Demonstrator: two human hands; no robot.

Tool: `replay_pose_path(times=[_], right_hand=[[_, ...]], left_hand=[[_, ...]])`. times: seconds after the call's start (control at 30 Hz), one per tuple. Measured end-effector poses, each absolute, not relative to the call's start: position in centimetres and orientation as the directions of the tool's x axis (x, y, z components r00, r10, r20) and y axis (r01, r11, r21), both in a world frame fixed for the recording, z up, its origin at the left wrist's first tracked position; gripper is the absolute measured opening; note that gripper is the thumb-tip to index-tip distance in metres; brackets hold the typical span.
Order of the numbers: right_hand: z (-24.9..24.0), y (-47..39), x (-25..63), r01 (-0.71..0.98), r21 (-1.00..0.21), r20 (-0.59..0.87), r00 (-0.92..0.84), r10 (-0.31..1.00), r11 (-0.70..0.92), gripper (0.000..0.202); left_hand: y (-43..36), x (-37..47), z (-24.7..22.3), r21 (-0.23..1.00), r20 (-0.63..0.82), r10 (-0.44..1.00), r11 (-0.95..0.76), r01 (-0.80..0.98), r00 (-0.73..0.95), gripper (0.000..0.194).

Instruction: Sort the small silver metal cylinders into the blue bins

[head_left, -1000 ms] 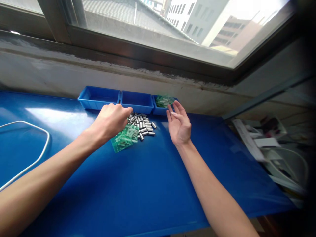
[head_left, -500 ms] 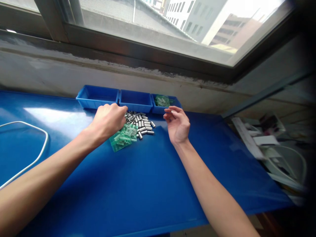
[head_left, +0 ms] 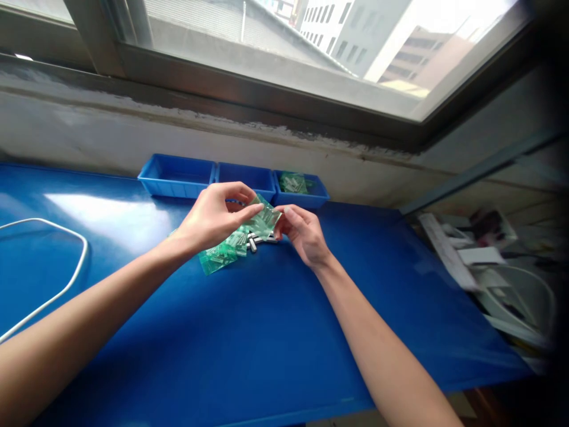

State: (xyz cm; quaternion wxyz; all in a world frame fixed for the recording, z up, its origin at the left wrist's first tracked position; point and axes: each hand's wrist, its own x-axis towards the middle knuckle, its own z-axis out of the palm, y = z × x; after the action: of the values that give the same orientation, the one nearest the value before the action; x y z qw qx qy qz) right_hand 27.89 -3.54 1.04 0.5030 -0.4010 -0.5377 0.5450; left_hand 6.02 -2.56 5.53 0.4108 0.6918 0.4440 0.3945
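Observation:
Between my two hands, above the table, is a small green see-through plastic bag (head_left: 265, 219). My left hand (head_left: 220, 213) pinches its left side between thumb and fingers. On the right edge of the bag, my right hand (head_left: 304, 234) is closed with thumb against fingers. Below them lie more green plastic bags (head_left: 220, 255) with small pieces inside. Short metal cylinders (head_left: 252, 244) lie beside these, mostly hidden behind my hands and the held bag.
Three blue bins stand in a row against the wall: a left bin (head_left: 178, 188), a middle bin (head_left: 267, 194) and a right bin (head_left: 311, 200) holding green bags. A white cable (head_left: 82, 261) curves over the blue table (head_left: 249, 356) at left. Blurred clutter (head_left: 489, 261) sits at right.
My left hand has moved right and now grips a green bag. My right hand has come left and down from an open pose and closed on the bag's edge.

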Motion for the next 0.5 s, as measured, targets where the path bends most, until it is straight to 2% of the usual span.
replay_pose_path(times=[0.07, 0.17, 0.3, 0.4, 0.5], right_hand=[[1.1, -3.7, 27.9, -0.08, -0.994, 0.083, -0.202, 0.976, 0.068, 0.032], [1.1, -3.7, 27.9, -0.059, -0.998, 0.048, -0.205, 0.978, 0.037, 0.031], [1.0, -3.5, 28.0, -0.108, -0.994, -0.009, -0.167, 0.986, -0.028, 0.031], [0.9, -2.9, 28.4, -0.197, -0.98, -0.036, -0.033, 0.999, -0.042, 0.03], [0.9, -1.8, 29.4, -0.325, -0.946, -0.053, 0.208, 0.977, 0.018, 0.032]], left_hand=[[-2.3, 6.0, 5.1, 0.954, 0.111, 0.944, -0.189, 0.233, 0.31, 0.044], [-2.1, 6.0, 4.8, 0.968, 0.087, 0.937, -0.159, 0.194, 0.338, 0.045], [-2.0, 5.9, 4.8, 0.95, 0.076, 0.932, -0.176, 0.257, 0.355, 0.042], [-1.7, 5.6, 4.9, 0.906, 0.11, 0.935, -0.235, 0.353, 0.338, 0.039], [-1.4, 5.2, 5.0, 0.85, 0.175, 0.919, -0.322, 0.417, 0.353, 0.033]])
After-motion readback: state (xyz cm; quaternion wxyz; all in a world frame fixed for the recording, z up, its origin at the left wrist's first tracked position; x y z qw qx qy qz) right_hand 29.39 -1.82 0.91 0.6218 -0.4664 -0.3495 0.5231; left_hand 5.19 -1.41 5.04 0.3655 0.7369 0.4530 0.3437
